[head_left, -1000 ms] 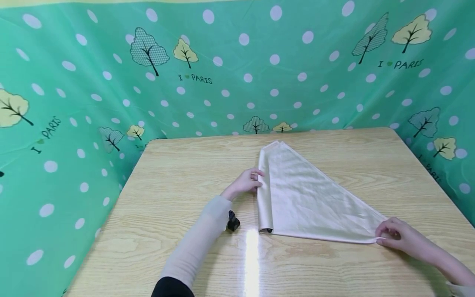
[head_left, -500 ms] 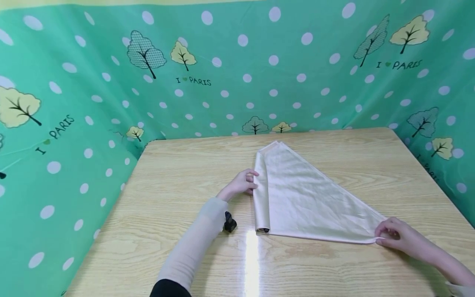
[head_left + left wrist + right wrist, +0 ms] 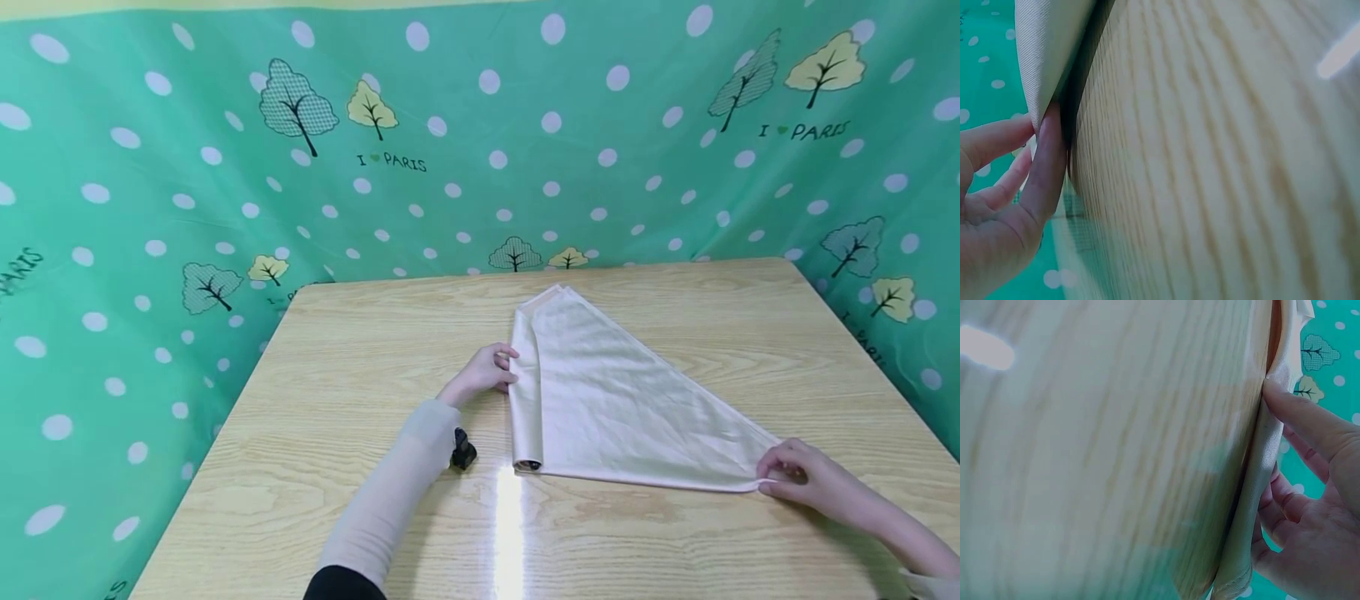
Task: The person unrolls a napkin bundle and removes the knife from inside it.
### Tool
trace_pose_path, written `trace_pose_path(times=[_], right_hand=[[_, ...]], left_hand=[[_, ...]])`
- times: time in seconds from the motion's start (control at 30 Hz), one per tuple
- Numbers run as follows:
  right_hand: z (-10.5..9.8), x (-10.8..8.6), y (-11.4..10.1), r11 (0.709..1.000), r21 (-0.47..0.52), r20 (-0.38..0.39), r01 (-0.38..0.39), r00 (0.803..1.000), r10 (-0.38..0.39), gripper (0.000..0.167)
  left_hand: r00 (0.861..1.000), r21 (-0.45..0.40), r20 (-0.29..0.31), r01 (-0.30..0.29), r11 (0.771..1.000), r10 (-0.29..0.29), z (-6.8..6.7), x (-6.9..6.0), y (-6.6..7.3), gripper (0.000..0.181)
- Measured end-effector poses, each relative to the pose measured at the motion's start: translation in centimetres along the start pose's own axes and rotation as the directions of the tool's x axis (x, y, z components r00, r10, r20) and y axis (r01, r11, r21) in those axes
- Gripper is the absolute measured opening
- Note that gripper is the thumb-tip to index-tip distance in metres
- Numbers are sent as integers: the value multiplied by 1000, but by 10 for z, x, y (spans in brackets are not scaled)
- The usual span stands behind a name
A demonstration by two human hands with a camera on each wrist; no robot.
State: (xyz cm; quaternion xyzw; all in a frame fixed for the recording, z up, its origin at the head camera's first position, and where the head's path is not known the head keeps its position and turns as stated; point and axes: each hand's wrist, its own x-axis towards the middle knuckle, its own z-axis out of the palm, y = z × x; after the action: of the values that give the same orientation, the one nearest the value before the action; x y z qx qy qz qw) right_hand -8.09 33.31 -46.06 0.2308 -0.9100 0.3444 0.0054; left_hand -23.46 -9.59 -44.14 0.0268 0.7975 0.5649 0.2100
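A cream, smooth cloth (image 3: pixel 622 392) lies folded on the table, tapering to a corner at the right. Its left edge is turned over into a loose fold (image 3: pixel 527 400), open at the near end. My left hand (image 3: pixel 483 372) pinches that edge about halfway along. In the left wrist view, the thumb and a finger of the left hand (image 3: pixel 1004 206) take the cloth's edge (image 3: pixel 1047 56) between them. At the right corner, my right hand (image 3: pixel 810 479) pinches the cloth. The right wrist view shows the right hand's thumb (image 3: pixel 1304 412) on the cloth border, with the other fingers bent behind it.
The wooden table (image 3: pixel 337 333) has a bright light reflection near its front. A small black device (image 3: pixel 463 450) sits at the left wrist. Green dotted fabric (image 3: pixel 435 100) with printed trees hangs around the back and sides.
My left hand has shifted slightly left, drawing the folded left edge of the cloth with it. The right hand has stayed at its corner.
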Motion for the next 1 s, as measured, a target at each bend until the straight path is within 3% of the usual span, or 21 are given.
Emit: trace_pose_path(times=[0.4, 0.53, 0.8, 1.0], right_hand=[[4, -1, 6, 1000, -17, 7, -10, 1000, 10, 23], [6, 0, 6, 1000, -25, -2, -3, 1000, 3, 23], [7, -1, 5, 1000, -26, -7, -7, 1000, 7, 23], [7, -1, 5, 999, -28, -7, -25, 1000, 25, 23]], left_hand=[[999, 54, -22, -35, 998, 36, 3, 0, -4, 36], [998, 117, -36, -51, 992, 56, 2, 1, -5, 35], [983, 298, -56, -151, 942, 175, 0, -5, -3, 31], [969, 357, 21, -237, 903, 246, 0, -12, 1, 26]])
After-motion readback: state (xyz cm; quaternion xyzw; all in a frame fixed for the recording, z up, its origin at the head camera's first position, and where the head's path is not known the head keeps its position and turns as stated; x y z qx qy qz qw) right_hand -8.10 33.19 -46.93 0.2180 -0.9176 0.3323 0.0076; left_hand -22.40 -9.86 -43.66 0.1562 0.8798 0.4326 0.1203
